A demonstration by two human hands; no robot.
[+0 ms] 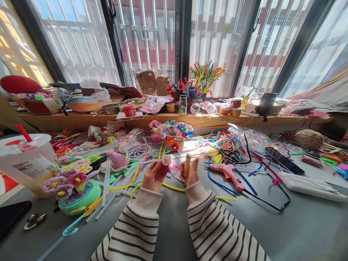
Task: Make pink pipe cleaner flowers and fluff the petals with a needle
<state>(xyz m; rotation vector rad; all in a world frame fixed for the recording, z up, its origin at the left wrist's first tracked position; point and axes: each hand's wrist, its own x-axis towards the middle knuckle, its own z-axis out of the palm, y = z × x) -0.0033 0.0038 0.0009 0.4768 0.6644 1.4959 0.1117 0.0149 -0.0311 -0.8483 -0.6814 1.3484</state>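
Note:
Pinched in the fingertips of my left hand is a small pale-pink fuzzy flower with a yellowish middle. My right hand is closed around a tan, stick-shaped thing held upright; its exact kind is unclear. Between the hands, a pink fuzzy piece lies on the table. A yellow pipe cleaner runs below both hands. To the right of my right hand lies a pink glue gun with a black cord.
Left stand a lidded drink cup and a green fuzzy base with flowers. A flower-filled basket is behind my hands. Black-handled scissors, a dark phone and a white case lie right. Jars line the sill.

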